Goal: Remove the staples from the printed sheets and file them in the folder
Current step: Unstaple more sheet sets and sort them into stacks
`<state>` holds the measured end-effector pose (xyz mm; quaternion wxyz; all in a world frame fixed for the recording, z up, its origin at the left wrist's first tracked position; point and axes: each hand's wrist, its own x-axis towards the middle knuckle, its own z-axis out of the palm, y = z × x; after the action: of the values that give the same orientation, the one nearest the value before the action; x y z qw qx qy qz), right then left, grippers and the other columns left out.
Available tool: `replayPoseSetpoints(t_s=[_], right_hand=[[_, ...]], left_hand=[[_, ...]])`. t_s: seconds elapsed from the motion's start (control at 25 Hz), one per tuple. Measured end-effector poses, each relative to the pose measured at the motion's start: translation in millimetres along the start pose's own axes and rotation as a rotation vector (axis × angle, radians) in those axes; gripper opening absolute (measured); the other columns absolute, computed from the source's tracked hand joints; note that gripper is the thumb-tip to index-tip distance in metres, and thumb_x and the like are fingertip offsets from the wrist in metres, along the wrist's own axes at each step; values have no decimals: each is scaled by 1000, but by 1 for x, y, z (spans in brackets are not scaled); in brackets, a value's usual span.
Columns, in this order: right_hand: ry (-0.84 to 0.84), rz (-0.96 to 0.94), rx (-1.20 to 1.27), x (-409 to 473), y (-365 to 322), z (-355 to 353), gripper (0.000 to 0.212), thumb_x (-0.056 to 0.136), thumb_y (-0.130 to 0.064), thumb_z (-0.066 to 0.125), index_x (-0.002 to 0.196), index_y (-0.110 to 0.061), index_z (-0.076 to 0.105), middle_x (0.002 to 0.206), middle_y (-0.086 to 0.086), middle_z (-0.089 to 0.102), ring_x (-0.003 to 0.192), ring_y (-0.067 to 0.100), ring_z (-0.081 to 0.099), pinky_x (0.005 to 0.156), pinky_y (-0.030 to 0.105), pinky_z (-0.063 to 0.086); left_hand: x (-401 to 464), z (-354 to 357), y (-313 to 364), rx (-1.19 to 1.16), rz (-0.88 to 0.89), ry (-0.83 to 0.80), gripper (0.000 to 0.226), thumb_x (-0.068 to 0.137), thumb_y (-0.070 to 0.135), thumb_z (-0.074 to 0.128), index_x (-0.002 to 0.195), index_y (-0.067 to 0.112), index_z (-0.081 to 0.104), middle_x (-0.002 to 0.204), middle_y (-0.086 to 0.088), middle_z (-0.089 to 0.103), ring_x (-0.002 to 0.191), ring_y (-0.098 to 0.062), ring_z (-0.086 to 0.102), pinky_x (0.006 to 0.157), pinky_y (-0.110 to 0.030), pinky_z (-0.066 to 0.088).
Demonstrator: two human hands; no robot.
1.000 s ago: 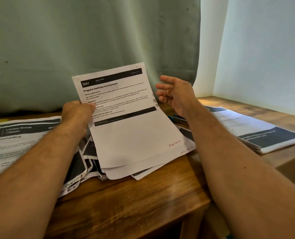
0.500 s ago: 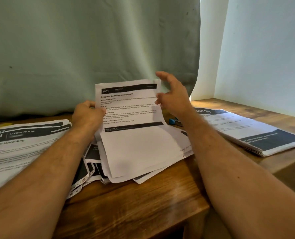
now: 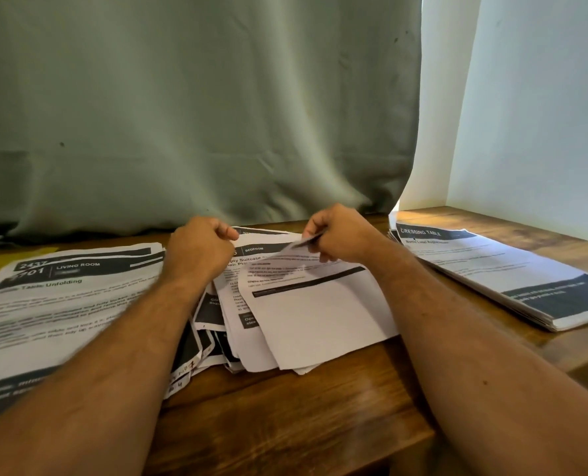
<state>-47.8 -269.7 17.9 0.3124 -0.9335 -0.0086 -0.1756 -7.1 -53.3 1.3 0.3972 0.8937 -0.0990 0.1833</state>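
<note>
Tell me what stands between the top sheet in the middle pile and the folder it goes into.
Cannot be settled: no folder shows in this view. The right hand pinches the top sheet at its far edge; the left hand is beside it. Other stacks lie left and right.

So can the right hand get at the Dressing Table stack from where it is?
Probably yes. The Dressing Table stack lies uncovered on the desk just outboard of the right hand, nothing between them. But that hand pinches the top sheet, so it must let go first.
</note>
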Motion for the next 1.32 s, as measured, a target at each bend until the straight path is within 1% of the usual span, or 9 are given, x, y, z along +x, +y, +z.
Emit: replayPoseSetpoints(t_s=[0.08,0.2,0.48,0.68,0.84,1.0,1.12,1.16,1.32], right_hand=[[-89,44,-36,-1,-1,2,28,89,4,57,75,-14,72,80,6,73,57,14,63,60,29,58],[-140,74,-34,-1,-1,4,24,90,4,57,82,-8,75,88,9,73,63,18,65,67,33,60],[-52,15,29,-3,-4,4,20,88,0,65,81,-16,74,78,1,73,59,14,64,59,25,56],[236,-156,77,0,-12,7,7,91,-13,68,95,-18,71,85,-6,70,76,10,65,79,30,57],[304,-222,71,0,-17,11,45,91,-12,68,132,-26,56,114,-7,61,102,10,62,98,28,51],[352,-149,19,3,-15,7,23,87,-23,74,109,-23,66,111,-5,46,100,13,55,92,25,50],[403,-118,58,5,-11,4,12,88,-24,73,94,-25,63,107,-6,52,95,14,59,89,29,55],[419,-123,82,4,-10,3,10,90,-21,71,91,-24,61,104,-7,57,93,14,60,88,30,56],[525,-117,144,3,-6,0,10,96,-14,62,89,-22,60,92,-7,64,84,13,60,75,16,49]], left_hand=[[3,1,-10,354,14,-67,15,89,34,70,103,28,69,99,1,69,110,-24,63,118,-48,29],[3,5,-13,448,-103,-287,43,83,67,66,82,26,52,102,-1,63,108,-27,60,110,-49,40],[0,2,-11,24,-81,-34,61,81,17,83,132,15,51,120,-6,68,109,-26,64,90,-37,53],[0,-4,-2,-239,-27,108,14,91,15,71,101,24,69,97,6,73,80,-5,65,63,-18,46],[-3,-5,8,-443,90,-12,11,97,19,64,90,26,68,88,6,72,80,-8,69,73,-28,58],[-8,-5,13,-495,178,-89,14,97,18,63,91,26,72,84,9,75,73,-3,73,64,-17,58],[-6,-5,11,-603,110,-87,16,99,31,62,95,23,76,87,6,78,82,-10,75,76,-26,60],[-4,-3,8,-523,72,-59,20,99,36,61,99,23,76,92,6,78,88,-13,74,82,-30,58],[2,8,-11,486,-39,-117,27,93,43,59,107,22,69,112,-5,71,98,-26,63,96,-43,51]])
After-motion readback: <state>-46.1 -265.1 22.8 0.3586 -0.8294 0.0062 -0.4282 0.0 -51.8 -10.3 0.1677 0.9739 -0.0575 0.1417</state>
